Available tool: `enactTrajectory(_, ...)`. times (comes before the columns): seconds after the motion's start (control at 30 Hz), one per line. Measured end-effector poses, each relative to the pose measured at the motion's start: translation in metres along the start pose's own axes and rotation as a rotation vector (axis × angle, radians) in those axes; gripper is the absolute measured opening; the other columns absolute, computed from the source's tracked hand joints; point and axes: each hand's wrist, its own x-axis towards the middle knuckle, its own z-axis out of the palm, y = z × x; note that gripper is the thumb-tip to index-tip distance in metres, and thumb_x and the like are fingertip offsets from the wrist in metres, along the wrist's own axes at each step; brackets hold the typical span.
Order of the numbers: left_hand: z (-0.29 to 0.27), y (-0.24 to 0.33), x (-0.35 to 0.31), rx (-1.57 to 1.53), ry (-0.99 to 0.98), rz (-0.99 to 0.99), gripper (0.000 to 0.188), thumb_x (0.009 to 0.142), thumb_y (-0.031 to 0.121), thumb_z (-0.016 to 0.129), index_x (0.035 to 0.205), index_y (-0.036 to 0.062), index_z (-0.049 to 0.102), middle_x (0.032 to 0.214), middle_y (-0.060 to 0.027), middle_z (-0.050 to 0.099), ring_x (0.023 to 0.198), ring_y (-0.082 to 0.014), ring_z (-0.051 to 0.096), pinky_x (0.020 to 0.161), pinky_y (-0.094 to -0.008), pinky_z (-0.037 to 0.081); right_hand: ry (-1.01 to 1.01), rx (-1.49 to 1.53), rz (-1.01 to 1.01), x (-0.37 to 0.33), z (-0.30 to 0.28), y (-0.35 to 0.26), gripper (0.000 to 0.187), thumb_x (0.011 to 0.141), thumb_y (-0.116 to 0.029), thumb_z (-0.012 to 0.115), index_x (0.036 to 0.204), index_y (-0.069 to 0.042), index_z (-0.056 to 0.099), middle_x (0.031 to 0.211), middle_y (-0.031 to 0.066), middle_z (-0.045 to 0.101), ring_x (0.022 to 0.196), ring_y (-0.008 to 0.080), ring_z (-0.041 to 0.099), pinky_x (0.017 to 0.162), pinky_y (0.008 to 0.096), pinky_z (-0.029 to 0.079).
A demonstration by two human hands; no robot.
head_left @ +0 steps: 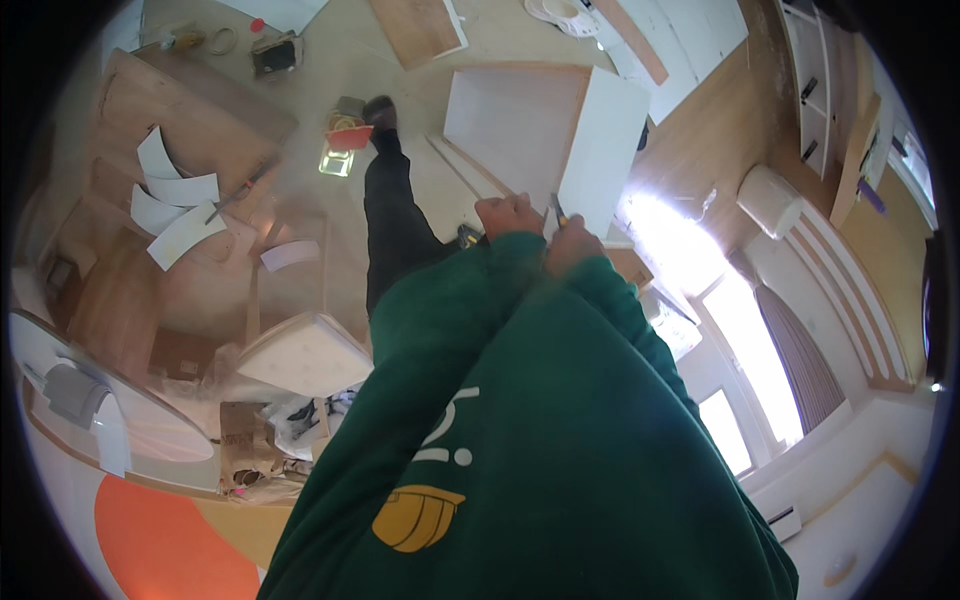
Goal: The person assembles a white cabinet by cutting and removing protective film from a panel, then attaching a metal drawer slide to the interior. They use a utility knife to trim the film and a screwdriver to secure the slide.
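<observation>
My left hand [510, 216] is closed at the near corner of a white box-shaped cabinet [612, 150] with brown edges. A thin pale strip [455, 168] runs away from beside that hand toward the far left; whether the fingers grip it is hidden. Just to the right, my right hand [573, 246] is wrapped round a utility knife [558, 207], its slim grey end pointing up past the fingers. Both hands are close together in front of my green sweatshirt. A yellow-and-black tool [468, 236] shows partly beside my left wrist.
My dark-trousered leg [395, 200] stretches forward on the floor, near a clear-and-red container [343, 140]. Wooden boards with white sheets [185, 190] lie at left. White panels [690, 60] are at far right, with a bright window [755, 340] nearer. A padded stool [305, 355] stands near left.
</observation>
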Motion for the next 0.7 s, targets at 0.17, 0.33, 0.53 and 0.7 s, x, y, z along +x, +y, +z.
enactTrajectory(0.17,-0.002,-0.004,-0.004,-0.066,-0.068,-0.06,0.029,0.088,0.016,0.058,0.089,-0.0122,0.065,0.108,-0.0219,0.047,0.096,-0.0334,0.051,0.084,-0.0409,0.045,0.032,-0.035,-0.05,-0.004,0.002,0.013,0.03,0.092,-0.023,0.048,0.105,0.004,0.045,0.095,0.0309,0.063,0.094,0.047,0.062,0.085,0.0524,0.047)
enactTrajectory(0.33,-0.011,0.009,0.007,-0.122,-0.058,-0.065,0.025,0.087,0.012,0.059,0.081,-0.0126,0.061,0.112,-0.0202,0.046,0.093,-0.0325,0.053,0.083,-0.0402,0.047,-0.016,0.019,0.007,-0.008,0.008,0.01,0.033,0.086,-0.018,0.053,0.106,0.007,0.043,0.098,0.0363,0.061,0.098,0.0486,0.061,0.09,0.0515,0.046)
enactTrajectory(0.53,-0.005,0.003,0.008,-0.094,-0.032,-0.118,0.026,0.083,0.013,0.061,0.081,-0.0125,0.062,0.111,-0.02,0.048,0.093,-0.0322,0.056,0.085,-0.0391,0.048,0.035,-0.031,-0.028,0.001,0.021,0.015,0.033,0.091,-0.025,0.049,0.106,0.005,0.045,0.095,0.0313,0.063,0.094,0.0462,0.062,0.085,0.0519,0.047)
enactTrajectory(0.7,-0.004,0.001,0.005,-0.045,-0.026,-0.157,0.026,0.083,0.013,0.06,0.084,-0.0125,0.063,0.114,-0.0212,0.049,0.096,-0.0329,0.055,0.088,-0.0388,0.046,0.043,-0.028,-0.011,0.008,0.021,0.011,0.031,0.091,-0.024,0.05,0.104,0.004,0.045,0.095,0.0304,0.064,0.094,0.0465,0.062,0.083,0.0519,0.048)
